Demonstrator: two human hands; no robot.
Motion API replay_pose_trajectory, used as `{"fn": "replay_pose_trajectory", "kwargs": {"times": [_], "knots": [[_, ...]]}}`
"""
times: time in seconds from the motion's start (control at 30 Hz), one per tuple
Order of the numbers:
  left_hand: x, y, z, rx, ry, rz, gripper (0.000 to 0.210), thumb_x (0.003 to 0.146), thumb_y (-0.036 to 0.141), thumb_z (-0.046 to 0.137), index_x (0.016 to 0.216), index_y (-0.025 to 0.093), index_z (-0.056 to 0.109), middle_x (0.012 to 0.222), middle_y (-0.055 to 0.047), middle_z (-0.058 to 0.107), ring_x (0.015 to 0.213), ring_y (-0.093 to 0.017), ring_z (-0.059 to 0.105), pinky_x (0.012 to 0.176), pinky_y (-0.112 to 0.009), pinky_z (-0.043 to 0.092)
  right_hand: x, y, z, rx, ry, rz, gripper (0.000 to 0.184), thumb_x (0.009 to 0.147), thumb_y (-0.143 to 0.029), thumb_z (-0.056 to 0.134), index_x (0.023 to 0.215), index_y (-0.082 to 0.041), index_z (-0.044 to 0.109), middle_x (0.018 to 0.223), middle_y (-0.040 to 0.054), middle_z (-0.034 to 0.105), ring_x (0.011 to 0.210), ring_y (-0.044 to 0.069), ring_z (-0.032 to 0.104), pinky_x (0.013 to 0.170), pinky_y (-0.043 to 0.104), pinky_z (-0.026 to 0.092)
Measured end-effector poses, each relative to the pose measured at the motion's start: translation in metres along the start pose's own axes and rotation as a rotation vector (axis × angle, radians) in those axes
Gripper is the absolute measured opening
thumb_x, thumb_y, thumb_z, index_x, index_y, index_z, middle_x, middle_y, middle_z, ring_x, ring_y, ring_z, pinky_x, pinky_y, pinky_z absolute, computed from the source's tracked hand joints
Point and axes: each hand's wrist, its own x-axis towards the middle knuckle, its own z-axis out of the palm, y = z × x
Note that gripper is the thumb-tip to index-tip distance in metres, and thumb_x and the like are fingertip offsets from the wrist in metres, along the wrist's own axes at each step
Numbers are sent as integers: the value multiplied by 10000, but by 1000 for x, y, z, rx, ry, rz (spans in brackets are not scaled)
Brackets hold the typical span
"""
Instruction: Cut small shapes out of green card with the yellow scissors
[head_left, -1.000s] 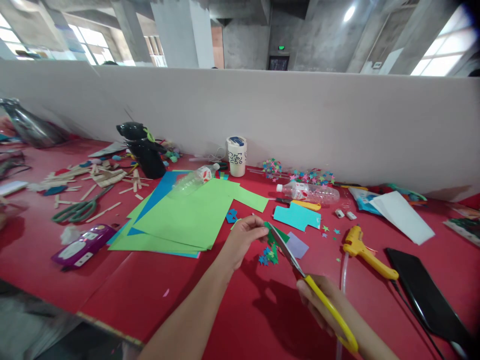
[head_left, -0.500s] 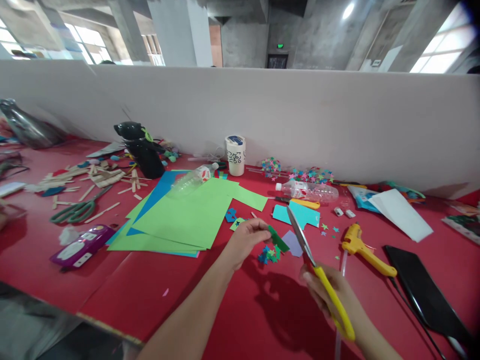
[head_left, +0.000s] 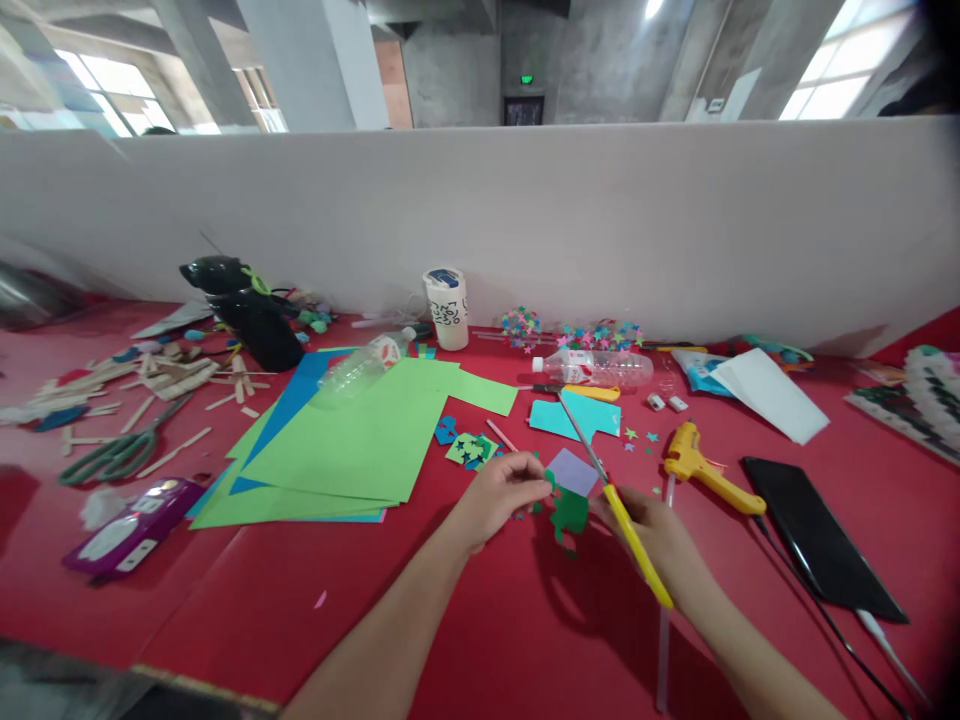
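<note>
My right hand (head_left: pixel 645 530) grips a pair of scissors (head_left: pixel 634 545) by the yellow handle. Its narrow blades look closed and point away from me, up to the left. My left hand (head_left: pixel 506 495) is pinched at the fingertips on the edge of a dark green paper scrap (head_left: pixel 571 510) with a notched outline. That scrap lies between my two hands, below the scissor blades. Just beyond it is a purple paper piece (head_left: pixel 573 472). Light green scraps (head_left: pixel 471 450) with small dark stars rest past my left hand, beside blue paper bits (head_left: pixel 445 431).
Large green sheets (head_left: pixel 337 450) spread on the left, under a clear bottle (head_left: pixel 364 368). A second bottle (head_left: pixel 596 368) lies behind a turquoise card (head_left: pixel 576 415). At right are a yellow glue gun (head_left: pixel 709 470) and a black phone-like slab (head_left: pixel 821 535). A cup (head_left: pixel 448 310) stands by the partition.
The view has shifted slightly right. The green scrap has turned and hangs lower, nearer my right hand. My right hand and the scissors have moved closer to my left hand.
</note>
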Motion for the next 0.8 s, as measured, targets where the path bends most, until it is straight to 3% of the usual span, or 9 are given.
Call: {"fn": "replay_pose_trajectory", "kwargs": {"times": [0.13, 0.27, 0.37, 0.6, 0.8], "knots": [[-5, -1, 10, 36, -121, -31, 66, 654, 206, 593, 662, 147, 564, 593, 27, 487, 535, -76, 407, 510, -203, 300, -2, -1, 1, 83, -77, 9, 255, 653, -409, 628, 689, -187, 507, 337, -112, 312, 281, 61, 276, 304, 195, 219], [-8, -9, 21, 84, -215, -82, 30, 631, 173, 569, 640, 145, 566, 575, 26, 471, 548, -87, 414, 521, -209, 313, -9, 1, 4, 88, -211, 13, 166, 668, -300, 614, 662, -180, 499, 363, -112, 337, 268, 37, 285, 282, 161, 225], [-8, -15, 25, 112, -250, -115, 40, 610, 154, 552, 646, 145, 567, 561, 31, 467, 530, -86, 399, 511, -209, 306, -12, 2, 7, 97, -239, 44, 129, 666, -242, 564, 608, -189, 462, 347, -120, 318, 257, 32, 283, 263, 140, 227], [-5, -18, 28, 67, -188, -87, 94, 651, 233, 588, 690, 148, 578, 580, 22, 488, 533, -92, 434, 514, -213, 313, -12, 2, 11, 206, -81, 1, 206, 696, -355, 553, 634, -195, 440, 322, -131, 313, 230, 34, 283, 255, 136, 238], [-3, -18, 25, -37, -133, -78, 172, 668, 297, 619, 697, 136, 566, 582, 3, 518, 504, -90, 469, 512, -218, 357, -13, 3, 11, 214, -48, -7, 247, 678, -392, 585, 675, -196, 435, 317, -140, 323, 221, 33, 274, 255, 134, 229]]}}
